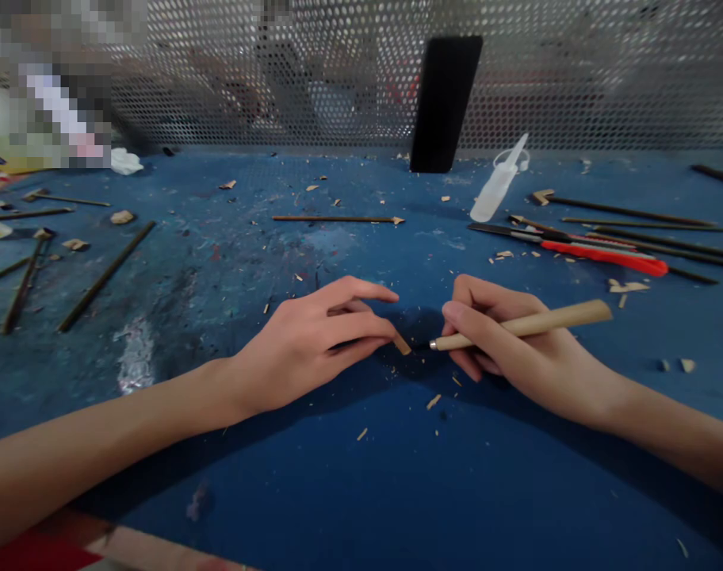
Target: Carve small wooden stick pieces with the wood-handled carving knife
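Note:
My left hand rests on the blue work surface and pinches a small tan wood piece between thumb and fingertips. My right hand is closed round a wooden-handled carving tool, held like a pen. The tool's metal ferrule and dark tip point left at the wood piece, almost touching it. Small wood chips lie just in front of both hands.
Thin dark sticks lie at the left, one arrow-tipped stick in the middle. At the right are more sticks, a red-handled cutter and a white squeeze bottle. A black slab leans on the perforated metal back wall.

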### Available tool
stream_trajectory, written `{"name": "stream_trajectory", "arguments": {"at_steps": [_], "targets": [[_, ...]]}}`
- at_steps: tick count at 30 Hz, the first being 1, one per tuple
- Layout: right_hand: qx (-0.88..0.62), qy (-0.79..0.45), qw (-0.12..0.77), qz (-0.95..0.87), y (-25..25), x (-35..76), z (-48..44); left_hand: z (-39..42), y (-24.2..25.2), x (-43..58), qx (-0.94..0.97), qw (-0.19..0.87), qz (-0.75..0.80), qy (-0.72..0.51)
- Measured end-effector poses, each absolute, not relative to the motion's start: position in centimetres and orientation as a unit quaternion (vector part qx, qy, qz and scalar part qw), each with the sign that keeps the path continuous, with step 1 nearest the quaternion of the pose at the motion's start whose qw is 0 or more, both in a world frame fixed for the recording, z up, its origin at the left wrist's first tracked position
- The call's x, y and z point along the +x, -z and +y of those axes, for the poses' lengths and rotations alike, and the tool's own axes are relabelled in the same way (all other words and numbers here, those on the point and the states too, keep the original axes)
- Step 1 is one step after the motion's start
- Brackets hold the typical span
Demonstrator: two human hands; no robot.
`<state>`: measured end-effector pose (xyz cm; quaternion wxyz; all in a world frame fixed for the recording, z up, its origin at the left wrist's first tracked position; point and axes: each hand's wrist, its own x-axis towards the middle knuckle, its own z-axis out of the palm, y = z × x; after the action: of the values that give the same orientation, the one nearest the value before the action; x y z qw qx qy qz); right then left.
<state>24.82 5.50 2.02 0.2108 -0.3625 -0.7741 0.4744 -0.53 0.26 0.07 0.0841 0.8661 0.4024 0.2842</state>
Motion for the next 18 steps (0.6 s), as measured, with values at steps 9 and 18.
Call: {"name": "stream_trajectory", "arguments": {"at_steps": [9,18], "targets": [[-0.364,-0.473,0.214,-0.773,-2.05,24.87,5.46,0.82,0.11,-0.02,0.881,0.097,0.371,-0.275],[-0.345,-0.5,0.2,-0.769,-2.21,25.01,5.18,0.6,-0.12,-0.33,0.881,0.119,0.362,-0.281]]}}
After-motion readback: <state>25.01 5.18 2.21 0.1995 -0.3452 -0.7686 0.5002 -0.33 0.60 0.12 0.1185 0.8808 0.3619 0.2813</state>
